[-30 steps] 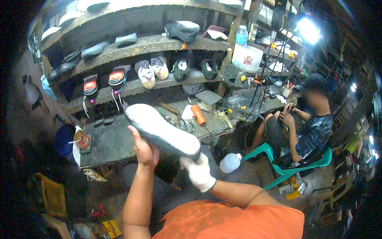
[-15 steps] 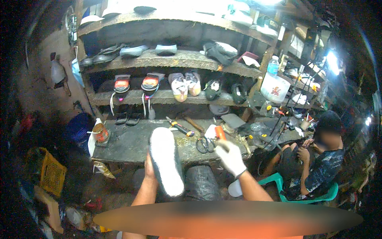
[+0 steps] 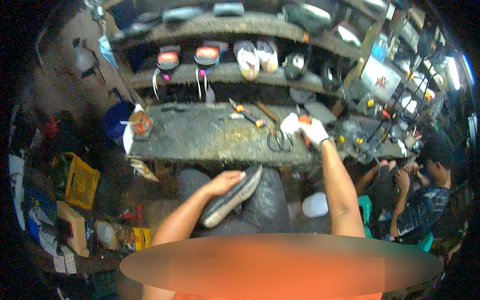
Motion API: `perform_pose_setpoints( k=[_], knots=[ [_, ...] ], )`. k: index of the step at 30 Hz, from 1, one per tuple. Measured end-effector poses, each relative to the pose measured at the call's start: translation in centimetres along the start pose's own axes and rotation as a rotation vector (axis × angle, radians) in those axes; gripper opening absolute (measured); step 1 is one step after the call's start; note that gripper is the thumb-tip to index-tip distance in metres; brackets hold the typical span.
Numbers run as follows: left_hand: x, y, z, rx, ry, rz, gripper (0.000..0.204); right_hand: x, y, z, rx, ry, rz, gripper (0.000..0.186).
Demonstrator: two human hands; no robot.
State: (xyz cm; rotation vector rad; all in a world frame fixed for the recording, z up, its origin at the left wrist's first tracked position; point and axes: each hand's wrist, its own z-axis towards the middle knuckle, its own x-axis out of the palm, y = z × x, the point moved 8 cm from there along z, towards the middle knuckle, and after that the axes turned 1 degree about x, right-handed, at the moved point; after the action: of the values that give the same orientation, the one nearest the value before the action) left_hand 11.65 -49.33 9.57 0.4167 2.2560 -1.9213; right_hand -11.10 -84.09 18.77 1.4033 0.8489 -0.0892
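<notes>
One dark, pale-soled shoe is held loosely under the left hand below the grey stone workbench, where an orange-handled tool is gripped by the white-gloved right hand, nothing yet applied.

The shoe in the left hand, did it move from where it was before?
Yes. The shoe was held up in front of the workbench top; now the left hand holds it lower, below the bench's front edge, near the lap.
</notes>
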Motion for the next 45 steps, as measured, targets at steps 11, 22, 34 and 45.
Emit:
perform_pose_setpoints(
  k=[11,22,34,45],
  knots=[
    [1.7,-1.0,-1.9,-0.022,-0.039,-0.055,0.062,4.9,0.0,-27.8,0.254,0.294,0.930,0.085],
    [1.4,-3.9,-3.3,-0.069,-0.020,0.078,0.059,11.9,-0.2,-31.7,0.234,0.432,0.283,0.061],
    [2.5,-7.9,-7.0,-0.118,-0.164,0.420,0.091,13.2,2.1,-30.5,0.138,0.326,-0.011,0.063],
    [0.8,-6.8,-7.3,-0.049,-0.181,0.281,0.080,13.4,3.1,-29.8,0.085,0.271,-0.007,0.055]
  ],
)
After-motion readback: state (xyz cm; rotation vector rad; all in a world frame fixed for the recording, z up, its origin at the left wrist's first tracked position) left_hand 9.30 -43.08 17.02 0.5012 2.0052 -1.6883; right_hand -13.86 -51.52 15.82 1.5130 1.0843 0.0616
